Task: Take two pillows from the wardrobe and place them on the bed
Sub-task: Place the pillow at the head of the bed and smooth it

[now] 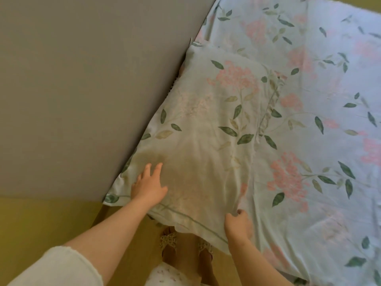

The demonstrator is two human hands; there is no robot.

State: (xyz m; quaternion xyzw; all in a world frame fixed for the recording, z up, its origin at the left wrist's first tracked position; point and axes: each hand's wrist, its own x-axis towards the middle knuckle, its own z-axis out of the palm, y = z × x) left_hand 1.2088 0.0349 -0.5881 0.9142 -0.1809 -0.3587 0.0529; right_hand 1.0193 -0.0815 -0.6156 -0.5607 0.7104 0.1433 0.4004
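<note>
Head view, looking down: a pillow [208, 129] in a pale blue case printed with pink flower clusters and green leaves lies on the bed [321, 124], whose sheet carries the same print. The pillow sits at the bed's edge, its long side running from about 7 o'clock up to 1 o'clock along the grey headboard [86, 85], touching or just beside it. Its near end overhangs the mattress edge slightly toward 6 o'clock. A yellowish stained patch shows on the case near the lower middle.

The left hand [149, 186] rests flat on the pillow's near corner at about 8 o'clock from the pillow's middle, fingers spread and extended toward 12 o'clock, palm down on the fabric. A white sleeve [59, 267] covers the upper part of that arm at the lower left.

The right hand [237, 223] is at the pillow's other near corner, toward 5 o'clock from its middle, fingers curled and pinching the edge of the pillow case, the cloth bunched into small folds at the grip.

Below the pillow, at 6 o'clock, the person's feet in pale sandals [169, 240] stand on a brownish floor [37, 219], just beside the bed. Only one pillow is clearly in sight.
</note>
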